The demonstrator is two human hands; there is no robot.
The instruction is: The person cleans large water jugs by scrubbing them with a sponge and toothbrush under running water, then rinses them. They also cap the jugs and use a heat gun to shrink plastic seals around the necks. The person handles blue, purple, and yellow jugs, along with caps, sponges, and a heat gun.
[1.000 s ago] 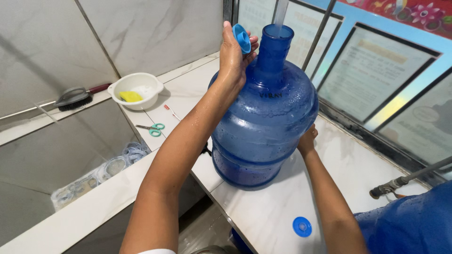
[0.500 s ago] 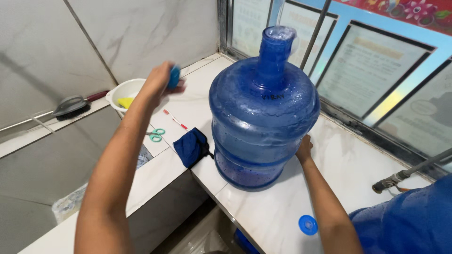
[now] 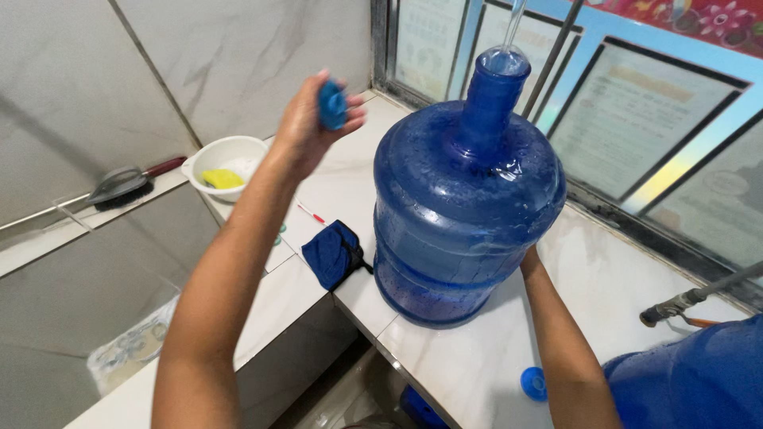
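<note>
A small blue cap [image 3: 332, 104] is pinched between the fingers of the left hand [image 3: 314, 127], which is raised above the back of the counter [image 3: 445, 357], to the left of the neck of the large blue water bottle [image 3: 465, 214]. The bottle stands upright near the counter's front edge, its mouth open, with a thin clear tube or stream reaching into it from above. The right hand [image 3: 530, 260] is laid against the bottle's lower right side, mostly hidden behind it, so whether it is clenched or flat cannot be told.

The step in hand is judged to be the capping stage, with the cap held ready and the mouth still uncovered. A move of the cap across to the right and down onto the neck would be called for, squarely over the opening, while the bottle is steadied from the side; what enters the mouth would have to be cleared first.

Room is limited: the window frame runs close behind the bottle, a dark blue cloth [image 3: 334, 254] lies at the front edge just left of its base, and a second blue bottle [image 3: 691, 389] crowds the right corner. A loose blue cap [image 3: 534, 383] lies near the front edge, and a white bowl [image 3: 226, 163] sits at the far left corner
</note>
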